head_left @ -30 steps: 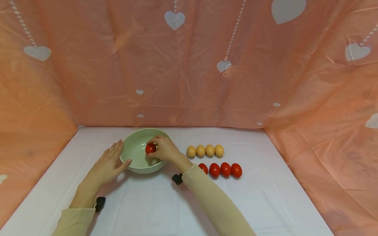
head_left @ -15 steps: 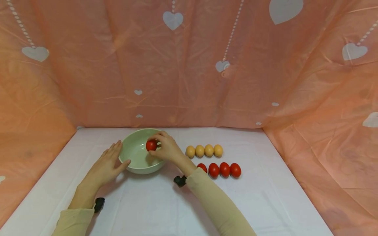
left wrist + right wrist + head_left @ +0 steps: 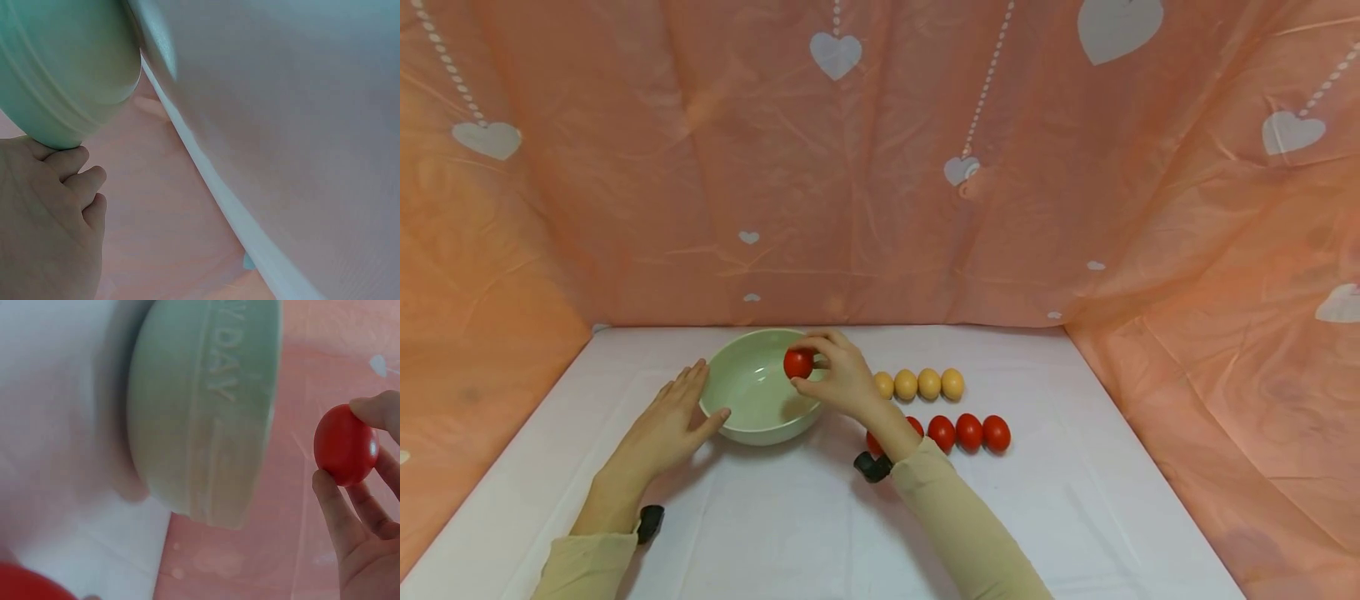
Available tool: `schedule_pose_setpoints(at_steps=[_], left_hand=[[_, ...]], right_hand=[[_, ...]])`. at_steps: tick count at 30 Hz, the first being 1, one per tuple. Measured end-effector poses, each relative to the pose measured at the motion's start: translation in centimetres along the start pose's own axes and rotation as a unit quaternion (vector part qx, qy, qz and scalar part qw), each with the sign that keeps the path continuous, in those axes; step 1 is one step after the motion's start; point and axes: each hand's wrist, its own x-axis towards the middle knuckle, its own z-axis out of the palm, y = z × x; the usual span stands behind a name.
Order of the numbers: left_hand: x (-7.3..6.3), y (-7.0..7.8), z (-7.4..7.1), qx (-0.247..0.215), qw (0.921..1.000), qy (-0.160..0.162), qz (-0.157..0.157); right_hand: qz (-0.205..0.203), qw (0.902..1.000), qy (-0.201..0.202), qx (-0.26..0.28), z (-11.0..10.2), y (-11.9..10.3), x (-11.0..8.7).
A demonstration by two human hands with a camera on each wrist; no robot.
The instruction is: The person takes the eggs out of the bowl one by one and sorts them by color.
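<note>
My right hand [image 3: 844, 379] pinches a red egg [image 3: 797, 364] between thumb and fingertips, over the right part of a pale green bowl [image 3: 737, 392]. In the right wrist view the red egg [image 3: 345, 445] is above the level of the bowl's rim [image 3: 270, 419], apart from it. Raised letters mark the bowl's outer wall. My left hand [image 3: 666, 421] rests against the left side of the bowl with fingers extended and thumb near the front rim. The left wrist view has these fingertips [image 3: 75, 159] touching the outside of the bowl [image 3: 69, 75].
Right of the bowl, several yellow-tan eggs [image 3: 929, 384] stand in a row. Nearer me runs a row of several red eggs [image 3: 969, 432], partly hidden behind my right wrist. A white cloth [image 3: 775, 525] covers the table. Orange sheeting with hearts [image 3: 850, 208] hangs at the back and sides.
My right hand has lifted the red egg from low inside the bowl, up and to the right towards the rim. The left hand stays at the bowl's side.
</note>
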Motion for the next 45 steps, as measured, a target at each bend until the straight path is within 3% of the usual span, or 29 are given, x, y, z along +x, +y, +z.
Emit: schedule_pose_setpoints(at_steps=[8,20,45], left_hand=[[-0.1,-0.1,0.2,0.002,1.0,0.002,0.0],[0.0,-0.3,0.4,0.001,0.9999,0.007,0.008],[0.1,-0.2,0.3,0.004,0.9998,0.014,0.016]], right_hand=[[-0.016,0.9993,0.032,0.012,-2.1,-0.5,-1.2],[-0.029,0.997,0.072,0.004,-5.4,1.2,-4.0],[0.072,0.9913,0.102,-0.043,-12.7,4.0,-8.9]])
